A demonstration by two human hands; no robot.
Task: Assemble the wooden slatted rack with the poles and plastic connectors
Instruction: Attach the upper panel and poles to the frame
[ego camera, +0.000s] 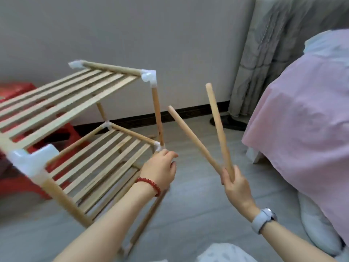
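A wooden slatted rack (62, 103) with two slatted shelves stands on the floor at the left, its poles joined by white plastic connectors (149, 78). My left hand (160, 167) grips the rack at the lower shelf's near right corner, just below a small white connector (158, 146). My right hand (234, 181) holds two loose wooden poles by their lower ends. One pole (192, 139) leans left and the other pole (217, 123) points almost straight up, so they spread in a V.
A red plastic stool (17, 91) sits behind and under the rack at the left. A bed with a pink cover (302, 114) fills the right side. Grey curtains (268, 53) hang at the back right. The floor is grey wood-look planks (198, 205).
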